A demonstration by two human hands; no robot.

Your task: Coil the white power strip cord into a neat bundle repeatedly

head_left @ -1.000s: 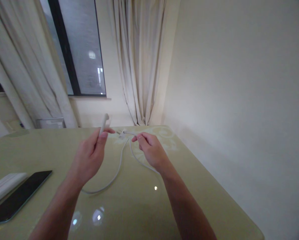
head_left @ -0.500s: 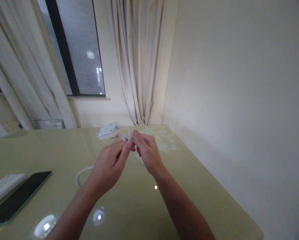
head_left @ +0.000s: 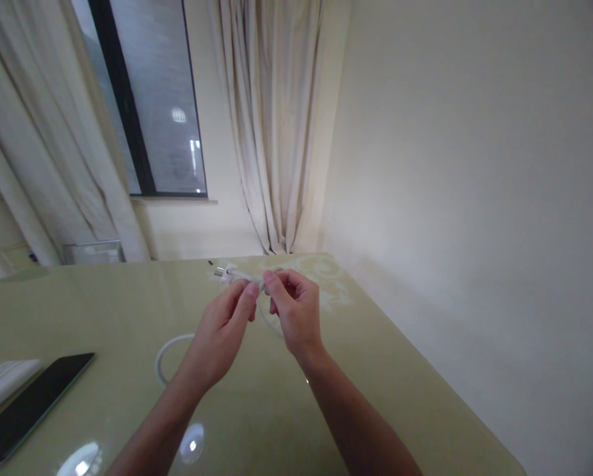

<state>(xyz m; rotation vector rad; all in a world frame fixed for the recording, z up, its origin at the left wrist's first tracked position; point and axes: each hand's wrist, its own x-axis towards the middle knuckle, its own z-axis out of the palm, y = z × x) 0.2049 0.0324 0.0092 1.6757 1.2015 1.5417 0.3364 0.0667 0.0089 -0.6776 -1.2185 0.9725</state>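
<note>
A white cable (head_left: pixel 244 275) runs between my two hands over the table, and it looks looped or knotted where the fingertips meet. My left hand (head_left: pixel 228 316) is closed, thumb and fingers pinching the cable. Close beside it on the right, my right hand (head_left: pixel 296 305) pinches the same cable between thumb and fingers. Just beyond the left fingers is a white plug (head_left: pixel 225 272), its metal prongs pointing left. A further bend of white cable (head_left: pixel 164 350) lies on the table left of my left forearm. Part of the cable is hidden behind the hands.
The glossy pale green table (head_left: pixel 375 396) ends along a slanted edge at the right, near the wall. At the left lie a flat black device (head_left: pixel 38 403) and a long white object (head_left: pixel 6 387). Beyond the table hang curtains (head_left: pixel 276 132) beside a window (head_left: pixel 164 99).
The white plug end has turned, so its prongs now show to the left and its broad face no longer does. The cable loop at the fingertips has become smaller. Both hands stay close together.
</note>
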